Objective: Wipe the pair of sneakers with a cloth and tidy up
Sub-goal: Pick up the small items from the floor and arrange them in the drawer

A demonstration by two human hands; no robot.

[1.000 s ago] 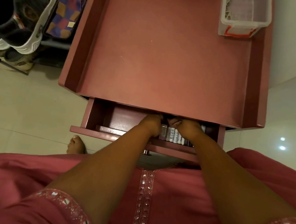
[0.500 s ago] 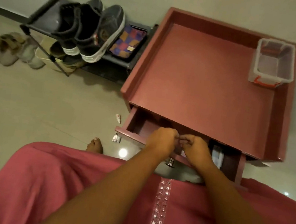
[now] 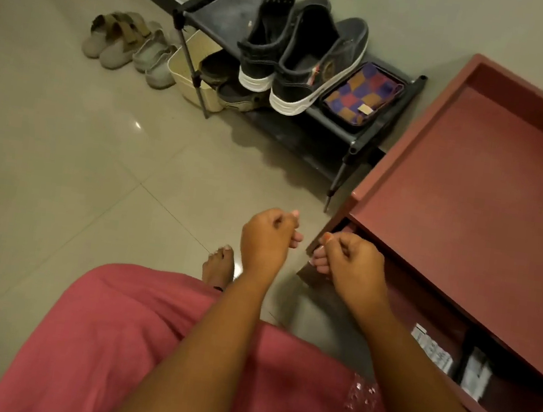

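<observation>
Here: both hands' fingers curled, gripping nothing visible; black canvas sneakers [image 3: 300,54], white rubber soles.

head-height view down onto floor [image 3: 63,150]

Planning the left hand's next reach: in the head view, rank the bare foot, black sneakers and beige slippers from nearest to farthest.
From the left hand:
1. Bare foot, just below it on the floor.
2. Black sneakers, ahead on the rack's top shelf.
3. Beige slippers, far left by the wall.

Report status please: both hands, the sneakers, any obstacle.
Left hand and right hand curled, nothing visible in either. Black white-soled sneakers on black shoe rack, untouched. Red cabinet drawer open beside right hand.
</observation>
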